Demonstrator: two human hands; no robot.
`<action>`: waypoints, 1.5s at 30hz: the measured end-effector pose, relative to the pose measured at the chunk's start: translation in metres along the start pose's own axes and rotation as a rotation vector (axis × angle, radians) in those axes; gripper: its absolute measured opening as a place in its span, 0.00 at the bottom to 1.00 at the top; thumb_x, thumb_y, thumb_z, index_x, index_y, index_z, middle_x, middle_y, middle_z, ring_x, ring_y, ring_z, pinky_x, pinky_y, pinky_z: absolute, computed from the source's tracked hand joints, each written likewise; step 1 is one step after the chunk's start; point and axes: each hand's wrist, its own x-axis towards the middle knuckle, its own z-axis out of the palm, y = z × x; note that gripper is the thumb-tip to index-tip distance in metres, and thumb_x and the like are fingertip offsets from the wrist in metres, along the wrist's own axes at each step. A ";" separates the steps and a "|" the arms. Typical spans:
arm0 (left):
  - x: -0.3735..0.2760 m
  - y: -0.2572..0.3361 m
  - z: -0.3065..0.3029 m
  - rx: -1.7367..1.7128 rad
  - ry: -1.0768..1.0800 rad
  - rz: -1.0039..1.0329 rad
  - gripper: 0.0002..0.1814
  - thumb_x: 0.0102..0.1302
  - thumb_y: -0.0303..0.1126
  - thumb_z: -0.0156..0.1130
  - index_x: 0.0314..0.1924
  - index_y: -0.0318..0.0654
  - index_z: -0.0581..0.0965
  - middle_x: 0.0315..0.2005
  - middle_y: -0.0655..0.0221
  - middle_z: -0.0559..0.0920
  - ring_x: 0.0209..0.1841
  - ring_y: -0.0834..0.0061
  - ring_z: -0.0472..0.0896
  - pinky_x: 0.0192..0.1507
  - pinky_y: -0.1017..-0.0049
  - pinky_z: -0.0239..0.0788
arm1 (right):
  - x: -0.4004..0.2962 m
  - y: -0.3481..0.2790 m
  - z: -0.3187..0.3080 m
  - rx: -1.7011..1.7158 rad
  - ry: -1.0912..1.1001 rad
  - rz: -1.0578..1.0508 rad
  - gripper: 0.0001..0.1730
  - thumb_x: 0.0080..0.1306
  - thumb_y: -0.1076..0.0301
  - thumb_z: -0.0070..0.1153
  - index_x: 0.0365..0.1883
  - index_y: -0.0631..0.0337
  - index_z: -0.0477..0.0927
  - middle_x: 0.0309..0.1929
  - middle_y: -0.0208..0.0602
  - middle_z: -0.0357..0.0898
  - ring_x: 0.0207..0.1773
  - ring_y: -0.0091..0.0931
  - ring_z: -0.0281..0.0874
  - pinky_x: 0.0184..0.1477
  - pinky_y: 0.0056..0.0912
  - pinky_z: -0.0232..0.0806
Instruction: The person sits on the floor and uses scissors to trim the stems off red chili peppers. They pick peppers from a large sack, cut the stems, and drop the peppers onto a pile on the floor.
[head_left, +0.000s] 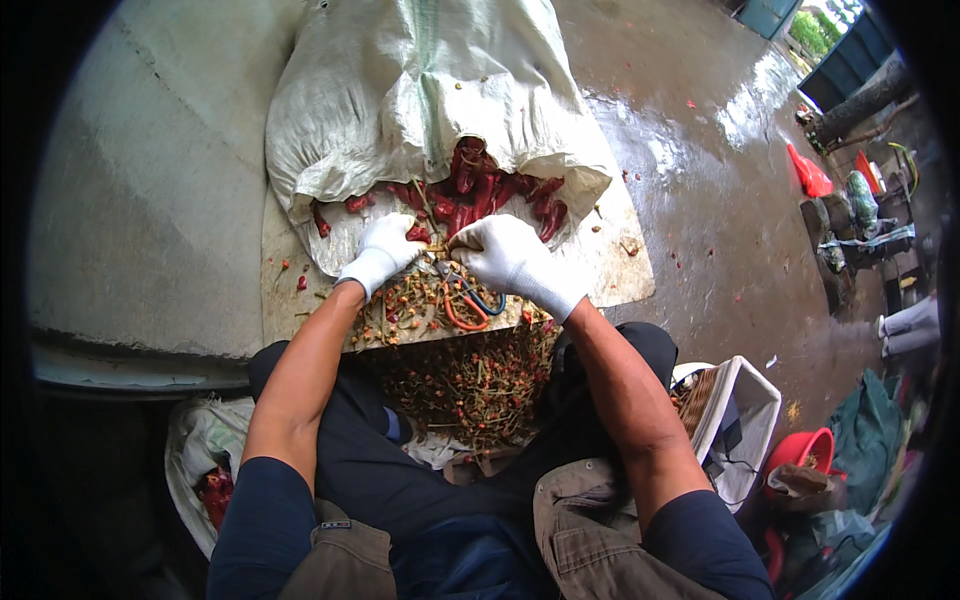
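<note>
My left hand (390, 246), in a white glove, is closed around a dried red chili pepper (418, 234). My right hand (491, 251), gloved alike, has its fingertips pinched at the pale stem end between the hands. Just below lie scissors (465, 300) with orange and blue handles, among cut chili stems (405, 304). Beyond the hands, a white woven sack (427, 97) lies with its mouth towards me, and red chilies (480, 187) spill out onto the board (600, 262).
Stems and caps are heaped (480, 382) between my knees below the board's edge. At the left stands another sack (187, 450) with chilies. A white-lined basket (739, 435) and a red basin (802, 454) stand at the right. A person's legs (911, 326) show far right.
</note>
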 end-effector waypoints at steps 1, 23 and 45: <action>0.001 0.001 -0.002 -0.003 0.002 -0.016 0.24 0.58 0.47 0.75 0.48 0.37 0.86 0.46 0.50 0.87 0.52 0.49 0.85 0.55 0.57 0.77 | 0.000 0.001 0.000 -0.028 -0.010 0.006 0.13 0.68 0.59 0.65 0.42 0.59 0.90 0.35 0.48 0.87 0.38 0.42 0.89 0.42 0.43 0.76; -0.058 0.096 -0.102 -0.909 -0.151 -0.023 0.21 0.68 0.29 0.74 0.58 0.29 0.80 0.42 0.72 0.87 0.42 0.82 0.83 0.47 0.77 0.78 | 0.007 -0.013 0.014 0.328 0.545 -0.148 0.08 0.64 0.68 0.68 0.39 0.60 0.89 0.36 0.44 0.86 0.41 0.41 0.87 0.45 0.40 0.77; -0.055 0.095 -0.105 -0.538 0.204 0.694 0.10 0.70 0.31 0.71 0.43 0.30 0.85 0.29 0.55 0.86 0.29 0.65 0.86 0.34 0.69 0.75 | -0.006 -0.011 0.010 1.364 0.215 0.211 0.09 0.75 0.71 0.64 0.43 0.69 0.87 0.32 0.29 0.85 0.29 0.16 0.77 0.33 0.21 0.71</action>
